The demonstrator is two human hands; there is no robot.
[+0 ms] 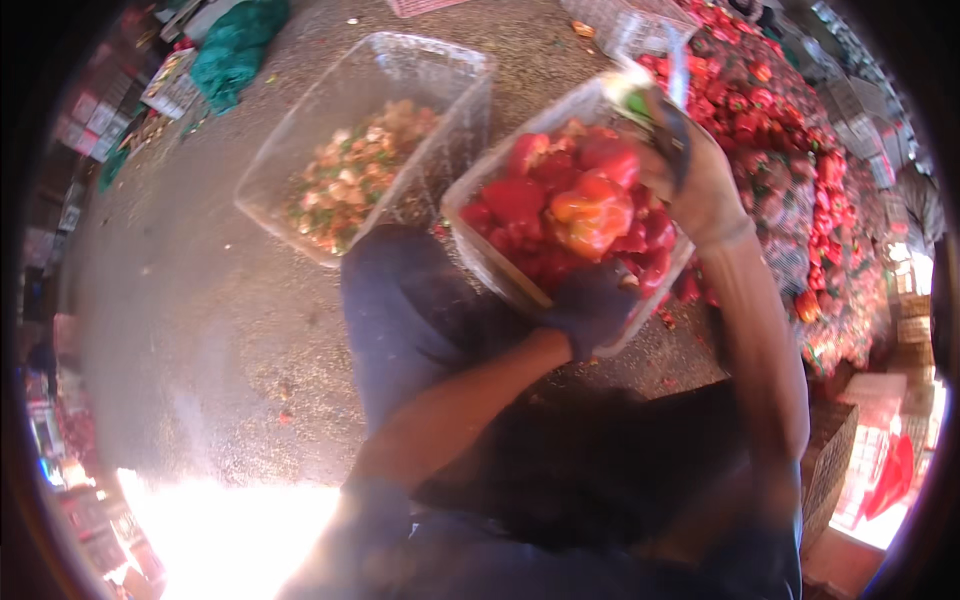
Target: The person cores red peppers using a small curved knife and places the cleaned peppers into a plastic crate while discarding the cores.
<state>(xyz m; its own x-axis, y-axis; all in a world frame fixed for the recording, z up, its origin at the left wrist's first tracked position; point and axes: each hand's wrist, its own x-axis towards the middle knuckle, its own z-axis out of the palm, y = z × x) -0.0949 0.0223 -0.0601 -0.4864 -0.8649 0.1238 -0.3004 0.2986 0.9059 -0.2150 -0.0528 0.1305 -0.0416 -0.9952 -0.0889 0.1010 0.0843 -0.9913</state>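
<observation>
In front of me a clear plastic crate (517,274) holds red bell peppers (517,199), with an orange-red one (592,214) on top. My left hand (596,304), in a dark glove, reaches over the crate's near side among the peppers. Its fingers are partly hidden, so whether it grips one is unclear. My right hand (701,176), in a pale glove with dark parts, is raised over the crate's far right corner. Its fingers close around a blurred green and white object (636,103), perhaps a pepper's stem end.
A second clear crate (454,146), left of the first, contains pepper cores and stems (352,184). Red peppers and filled mesh sacks (776,206) are heaped at right. A green mesh sack (236,52) lies at far left. Bits and seeds litter the floor (285,360).
</observation>
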